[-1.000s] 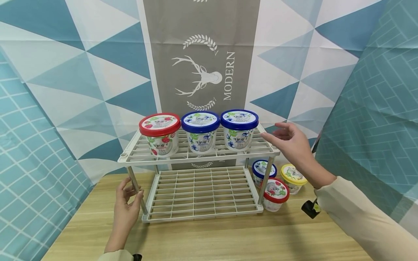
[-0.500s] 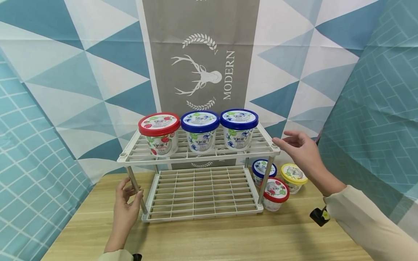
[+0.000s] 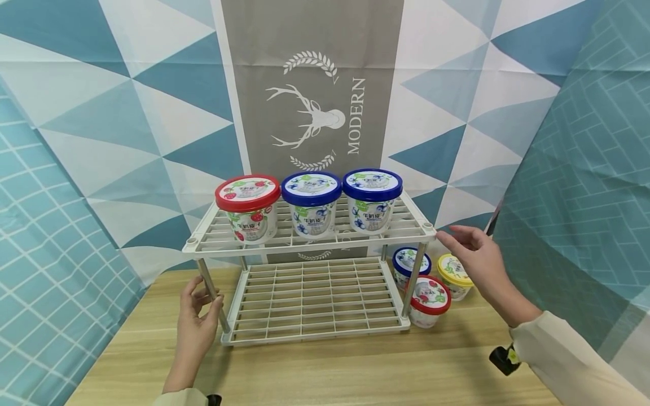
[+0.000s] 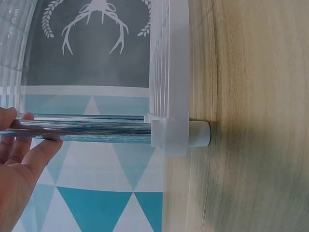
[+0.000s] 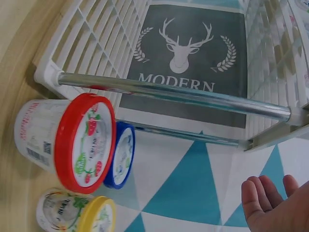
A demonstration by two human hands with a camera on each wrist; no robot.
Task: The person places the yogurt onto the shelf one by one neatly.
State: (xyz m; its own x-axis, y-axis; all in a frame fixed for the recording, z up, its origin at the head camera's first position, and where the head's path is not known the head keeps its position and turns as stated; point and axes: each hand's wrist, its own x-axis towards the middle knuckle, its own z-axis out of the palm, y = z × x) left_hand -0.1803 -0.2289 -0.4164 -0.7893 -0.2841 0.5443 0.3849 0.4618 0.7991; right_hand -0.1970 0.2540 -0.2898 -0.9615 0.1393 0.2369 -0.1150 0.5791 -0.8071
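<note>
A white two-tier rack (image 3: pixel 315 332) with metal posts stands on the wooden table. My left hand (image 3: pixel 197 330) holds its front left post (image 4: pixel 96 130), thumb and fingertips on either side of the metal. Beside the upper shelf's front right corner is my right hand (image 3: pixel 479 259), fingers loosely bent, with nothing in it. On the upper shelf sit a red-lidded tub (image 3: pixel 249 208) and two blue-lidded tubs, one in the middle (image 3: pixel 311 206) and one on the right (image 3: pixel 372 203), all upright in a row.
Right of the rack, on the table (image 3: pixel 325 372), stand a red-lidded tub (image 5: pixel 87 145), a blue-lidded tub (image 5: pixel 123 154) and a yellow-lidded tub (image 5: pixel 99 215). The red one is close to the front right post (image 3: pixel 415 276). A patterned cloth (image 3: pixel 457 113) hangs behind the rack.
My right hand has moved right and downward, away from the right blue-lidded tub, to beside the shelf corner. The left hand has stayed at its post, and the tubs have not moved.
</note>
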